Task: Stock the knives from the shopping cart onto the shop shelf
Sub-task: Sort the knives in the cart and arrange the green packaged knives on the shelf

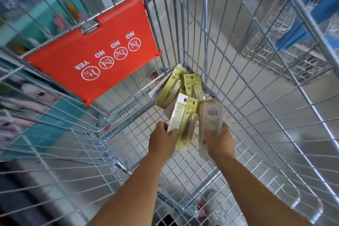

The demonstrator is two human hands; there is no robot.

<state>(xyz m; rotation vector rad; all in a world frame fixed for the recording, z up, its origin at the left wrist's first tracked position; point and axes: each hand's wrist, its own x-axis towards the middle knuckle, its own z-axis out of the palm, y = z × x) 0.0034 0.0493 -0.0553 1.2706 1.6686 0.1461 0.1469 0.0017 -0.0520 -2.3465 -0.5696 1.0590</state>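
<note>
Both my arms reach down into a wire shopping cart [247,97]. My left hand [162,140] grips two green-and-white carded knife packs [183,119], one showing its white back, the other its front with the knife. My right hand [220,141] holds another knife pack [211,115] back side up, with a barcode label visible. Several more green knife packs [179,86] lie in the far corner of the cart floor, just beyond my hands. No shop shelf for knives is clearly in view.
A red plastic child-seat flap [95,60] with YES/NO pictograms hangs on the cart's far left wall. Wire walls close in on all sides. Blurred shelves with goods [27,24] stand at left, blue shelving and wire baskets [302,33] at right, tiled floor below.
</note>
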